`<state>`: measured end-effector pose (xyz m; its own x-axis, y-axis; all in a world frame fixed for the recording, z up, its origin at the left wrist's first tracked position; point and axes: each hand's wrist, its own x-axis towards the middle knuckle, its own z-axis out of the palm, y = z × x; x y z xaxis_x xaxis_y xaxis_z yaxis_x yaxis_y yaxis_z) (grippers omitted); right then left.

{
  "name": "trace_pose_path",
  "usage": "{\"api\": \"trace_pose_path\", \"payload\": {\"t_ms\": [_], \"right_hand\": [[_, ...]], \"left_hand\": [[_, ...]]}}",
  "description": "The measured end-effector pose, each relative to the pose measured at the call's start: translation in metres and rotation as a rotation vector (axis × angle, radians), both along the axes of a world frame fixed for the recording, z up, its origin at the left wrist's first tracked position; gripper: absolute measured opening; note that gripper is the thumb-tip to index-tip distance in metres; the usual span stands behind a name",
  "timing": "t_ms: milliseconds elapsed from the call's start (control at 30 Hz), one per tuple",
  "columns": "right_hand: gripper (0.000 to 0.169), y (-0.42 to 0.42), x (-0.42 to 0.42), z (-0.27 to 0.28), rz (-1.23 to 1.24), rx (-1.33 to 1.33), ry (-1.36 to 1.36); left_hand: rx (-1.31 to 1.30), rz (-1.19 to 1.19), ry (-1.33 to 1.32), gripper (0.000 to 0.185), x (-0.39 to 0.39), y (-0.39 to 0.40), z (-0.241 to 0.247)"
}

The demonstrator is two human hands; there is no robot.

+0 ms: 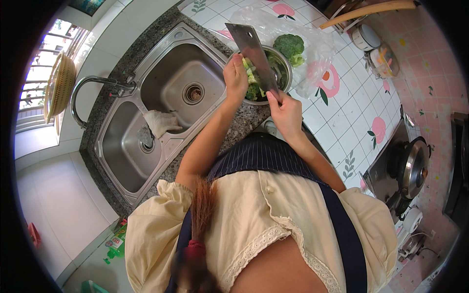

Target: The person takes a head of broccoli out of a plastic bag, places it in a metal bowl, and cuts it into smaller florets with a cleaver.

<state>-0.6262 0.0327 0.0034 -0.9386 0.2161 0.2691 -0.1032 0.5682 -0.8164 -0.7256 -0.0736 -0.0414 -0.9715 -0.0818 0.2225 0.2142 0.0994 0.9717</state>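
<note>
My right hand [287,111] grips the handle of a cleaver [256,55], its broad blade slanting up and leftward over a stainless steel bowl [288,78]. At the bowl's left side, my left hand [236,78] has its fingers curled next to the blade; a pale green broccoli piece [250,71] lies by them, and whether they grip it is partly hidden. Cut broccoli [253,92] sits inside the bowl. A larger broccoli head [289,45] rests on a clear plastic bag [315,47] beyond the bowl's right rim.
Left of the bowl is a double steel sink [176,69] with a curved faucet [78,86] and a cloth [160,123] over its divider. A lidded pan [416,168] stands on the stove at right. Containers [383,60] line the wall beyond the tile-patterned counter cover [340,121].
</note>
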Motion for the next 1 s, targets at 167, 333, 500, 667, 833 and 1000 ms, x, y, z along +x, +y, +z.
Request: {"api": "trace_pose_path", "payload": {"t_ms": [167,333,500,667,833,1000], "right_hand": [[0.019,-0.002,-0.001,-0.005,-0.004,0.026,-0.021],[0.02,-0.003,-0.003,-0.01,-0.018,-0.007,-0.014],[0.02,-0.006,-0.005,-0.011,-0.016,0.016,0.009],[0.024,-0.006,-0.005,-0.008,-0.007,0.036,-0.062],[0.023,-0.003,-0.009,-0.015,-0.013,0.064,0.008],[0.021,0.004,-0.009,-0.014,-0.017,0.022,-0.089]], "left_hand": [[0.14,0.066,0.044,0.045,0.004,0.007,-0.002],[0.174,0.055,-0.05,0.05,0.006,0.007,-0.002],[0.565,0.006,-0.257,0.05,0.007,0.013,-0.001],[0.186,0.011,-0.122,0.05,0.01,0.007,-0.001],[0.472,-0.329,-0.325,0.039,0.002,-0.007,-0.018],[0.396,-0.58,-0.513,0.041,0.005,-0.023,0.015]]}}
